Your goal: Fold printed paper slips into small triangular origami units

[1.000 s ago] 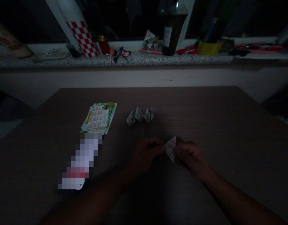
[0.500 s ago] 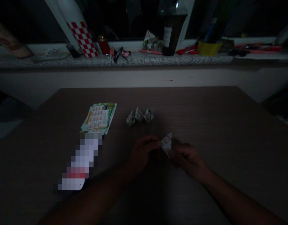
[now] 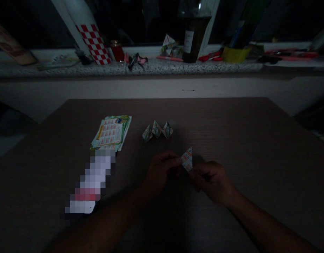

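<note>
A small folded piece of printed paper [image 3: 187, 160], triangular with orange and white print, is held just above the table. My left hand [image 3: 163, 170] pinches its left corner between thumb and fingers. At its lower right corner, my right hand [image 3: 213, 181] grips it with thumb and fingertips. Beyond my hands stand three folded paper pieces [image 3: 157, 129] in a row, with pointed tips. To their left lies a stack of printed paper slips [image 3: 109, 133] in green, white and orange.
A blurred-out phone-like object [image 3: 92, 182] lies left of my left forearm on the brown table [image 3: 230, 123]. Behind the table, a granite sill [image 3: 156, 68] carries a red-and-white checkered bottle [image 3: 94, 44], a dark labelled container [image 3: 192, 40], a yellow holder [image 3: 235, 54] and pens.
My right thumb and fingers have slid slightly lower on the folded paper, showing more of its printed face. My left hand keeps its pinch, nearly still.
</note>
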The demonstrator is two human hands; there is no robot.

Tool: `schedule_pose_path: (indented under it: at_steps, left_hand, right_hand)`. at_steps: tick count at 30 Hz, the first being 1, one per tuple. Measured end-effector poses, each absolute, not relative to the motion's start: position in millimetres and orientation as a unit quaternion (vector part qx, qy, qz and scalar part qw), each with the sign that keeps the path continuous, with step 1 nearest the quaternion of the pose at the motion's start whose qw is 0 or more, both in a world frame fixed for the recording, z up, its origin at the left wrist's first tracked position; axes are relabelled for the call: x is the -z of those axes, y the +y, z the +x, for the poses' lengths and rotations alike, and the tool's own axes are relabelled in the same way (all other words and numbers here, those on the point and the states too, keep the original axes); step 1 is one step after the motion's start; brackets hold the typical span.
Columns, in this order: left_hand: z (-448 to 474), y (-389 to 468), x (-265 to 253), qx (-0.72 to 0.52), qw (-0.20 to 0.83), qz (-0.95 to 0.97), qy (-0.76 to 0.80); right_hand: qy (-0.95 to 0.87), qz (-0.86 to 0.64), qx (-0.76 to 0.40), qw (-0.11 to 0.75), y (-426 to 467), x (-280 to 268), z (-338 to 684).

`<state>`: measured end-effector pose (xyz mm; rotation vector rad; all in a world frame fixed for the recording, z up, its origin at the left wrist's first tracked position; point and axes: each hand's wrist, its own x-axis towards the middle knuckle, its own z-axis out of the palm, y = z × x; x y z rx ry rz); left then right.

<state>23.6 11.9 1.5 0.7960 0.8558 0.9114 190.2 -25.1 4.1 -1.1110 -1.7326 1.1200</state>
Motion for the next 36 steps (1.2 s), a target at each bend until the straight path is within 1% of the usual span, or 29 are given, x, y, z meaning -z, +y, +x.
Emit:
schedule_pose_path:
  at_steps: [8,13,18,28,31,36]
  left_hand:
    - [24.2,12.4,-2.3,-0.426,0.739,0.352,0.386]
    - [23.3,11.9,-3.1,-0.415,0.76,0.339,0.369]
    - [22.7,11.2,-4.9,-0.374,0.794,0.335,0.343]
    - [21.5,11.5,-6.2,-0.348,0.813,0.321,0.34]
    - [21.3,11.6,-2.9,-0.352,0.801,0.341,0.345]
    - [19.0,10.1,-2.0,-0.356,0.738,0.441,0.366]
  right_hand:
    - [-0.687,-0.435,-0.43,0.392,-25.5,-1.0,192.8]
    - [-0.651,-0.396,-0.497,0.414,-24.9,-0.8,194.3]
    - [-0.585,-0.37,-0.565,0.449,-22.6,-5.9,193.4]
    - [-0.566,-0.359,-0.591,0.449,-22.0,-5.7,196.2]
    - [-0.568,-0.36,-0.585,0.454,-21.7,-2.8,196.6]
    - [-0.563,-0.4,-0.561,0.456,-20.8,3.0,195.5]
